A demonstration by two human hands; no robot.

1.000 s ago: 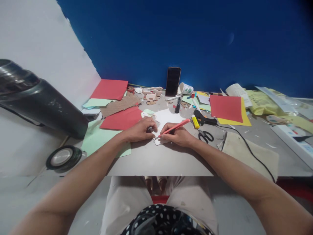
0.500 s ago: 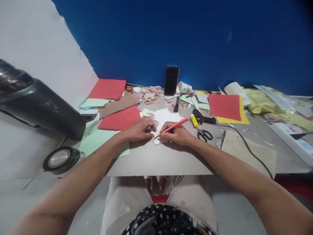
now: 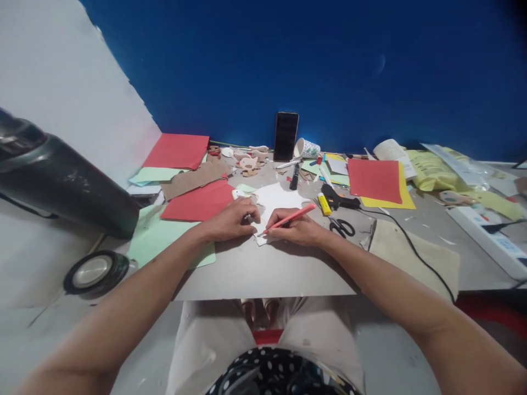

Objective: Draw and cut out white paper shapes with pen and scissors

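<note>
My right hand [image 3: 298, 229] is closed around a red pencil [image 3: 293, 216], its tip down on a white sheet of paper [image 3: 275, 199] in the middle of the grey table [image 3: 267, 269]. My left hand [image 3: 233, 219] lies on the left part of that sheet with its fingers curled, pressing a small white cut-out shape against it; the shape is mostly hidden under the fingers. Both hands are almost touching over the paper.
Red sheets [image 3: 197, 200], green paper [image 3: 154, 236] and corrugated card [image 3: 193, 178] lie left. A phone [image 3: 286, 136], a tipped cup [image 3: 307, 148], a marker [image 3: 293, 177], a glue gun [image 3: 337, 198] with cable, scissors [image 3: 341, 227] and red-on-yellow paper [image 3: 374, 181] lie behind and right. Tape roll [image 3: 93, 270] sits lower left.
The view has drifted slightly, shifting everything a little left. Both hands stay on the white paper, with the pencil in almost the same place.
</note>
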